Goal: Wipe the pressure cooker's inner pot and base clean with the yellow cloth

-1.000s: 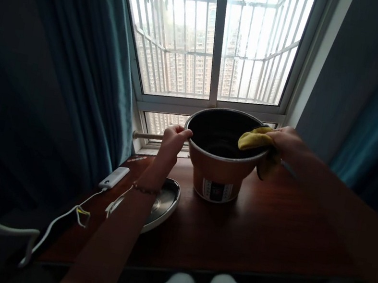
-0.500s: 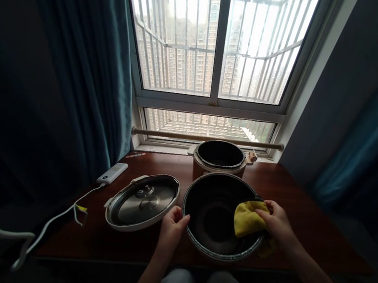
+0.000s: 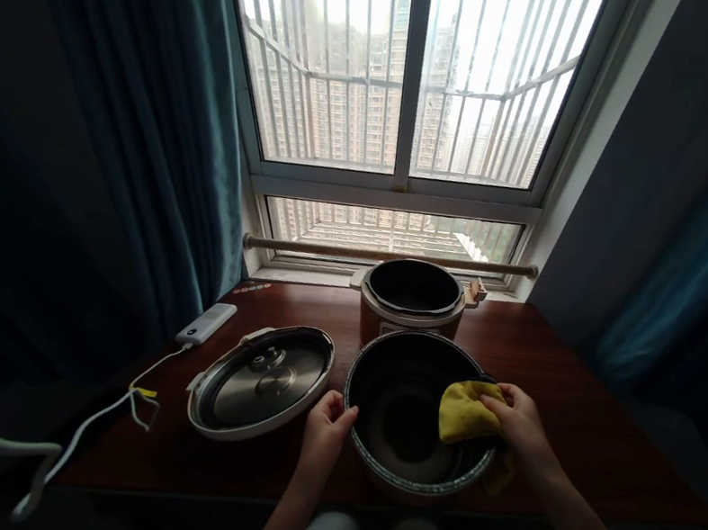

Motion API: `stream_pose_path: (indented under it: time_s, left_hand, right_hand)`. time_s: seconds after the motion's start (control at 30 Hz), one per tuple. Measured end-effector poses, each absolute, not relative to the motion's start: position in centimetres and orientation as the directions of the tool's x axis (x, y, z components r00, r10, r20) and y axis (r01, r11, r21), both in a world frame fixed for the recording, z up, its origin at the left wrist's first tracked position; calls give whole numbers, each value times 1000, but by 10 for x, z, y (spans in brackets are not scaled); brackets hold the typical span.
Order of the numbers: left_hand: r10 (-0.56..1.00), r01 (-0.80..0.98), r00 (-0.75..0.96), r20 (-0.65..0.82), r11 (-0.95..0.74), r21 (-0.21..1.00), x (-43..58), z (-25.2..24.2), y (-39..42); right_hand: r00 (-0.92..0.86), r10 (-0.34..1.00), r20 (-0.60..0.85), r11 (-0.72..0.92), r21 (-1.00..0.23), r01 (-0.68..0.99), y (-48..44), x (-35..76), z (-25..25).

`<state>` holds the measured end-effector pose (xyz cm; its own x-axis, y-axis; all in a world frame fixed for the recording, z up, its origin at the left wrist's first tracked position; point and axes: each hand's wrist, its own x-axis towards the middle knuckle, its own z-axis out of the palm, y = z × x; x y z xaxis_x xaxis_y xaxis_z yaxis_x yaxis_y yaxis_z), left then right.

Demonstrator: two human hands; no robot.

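Observation:
A dark round inner pot point(image 3: 402, 420) is tilted toward me at the table's front, its inside facing up. My left hand point(image 3: 326, 429) pinches its left rim, thumb over the edge. At the right rim, my right hand point(image 3: 518, 422) grips a yellow cloth point(image 3: 468, 413). The cloth is folded over the rim, part lying inside the pot and part hanging outside. Behind the pot stands the brown and cream cooker body point(image 3: 372, 318) with a black opening. To the left, a lid point(image 3: 261, 381) rests with its metal inner side up.
The reddish-brown wooden table point(image 3: 574, 414) stands under a barred window point(image 3: 340, 71). A white power bank point(image 3: 206, 324) lies at its left edge with a white cable point(image 3: 94, 420). Blue curtains point(image 3: 145, 128) hang at both sides, and a rod point(image 3: 329, 251) crosses the sill.
The view has shifted slightly. Both hands keep their hold on the pot rim and cloth, and the pot sits a little lower and to the right in view.

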<state>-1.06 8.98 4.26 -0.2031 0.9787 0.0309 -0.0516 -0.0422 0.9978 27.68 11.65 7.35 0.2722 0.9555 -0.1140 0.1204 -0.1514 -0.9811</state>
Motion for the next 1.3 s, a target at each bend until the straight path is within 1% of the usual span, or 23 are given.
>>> stream_pose_path:
  time_s: [0.2,0.33,0.57,0.7,0.8,0.93,1.13,1.3]
  left_hand:
    - [978,-105,-206,40,-63,992,-8,52,96]
    - [974,-118,-224,40,-67,991,-8,51,103]
    - [972,-102,-229,54,-80,992,-11,50,123]
    - [962,-74,-264,72,-95,993,-10,52,127]
    - [954,-52,-286,90,-109,993,-7,49,115]
    - [955,-33,-284,79,-92,995,-4,35,93]
    - [950,-44,-307,48,-65,997,-5,15,77]
    - [950,-26,-307,63,-74,997,-9,11,73]
  right_hand:
    - [251,955,-159,-168,-986,14,127,280,72]
    - [255,952,-171,-171,-985,-22,136,279,71]
    - [268,945,-189,-173,-982,-81,160,268,77]
    - [271,944,-187,-158,-979,-127,164,262,80]
    - [258,950,-176,-153,-982,-107,157,265,73]
    - [234,960,-154,-149,-988,-39,143,272,56]
    - [232,970,-73,-80,-997,18,130,268,44]
    - [218,972,-91,-95,-995,11,133,263,37]
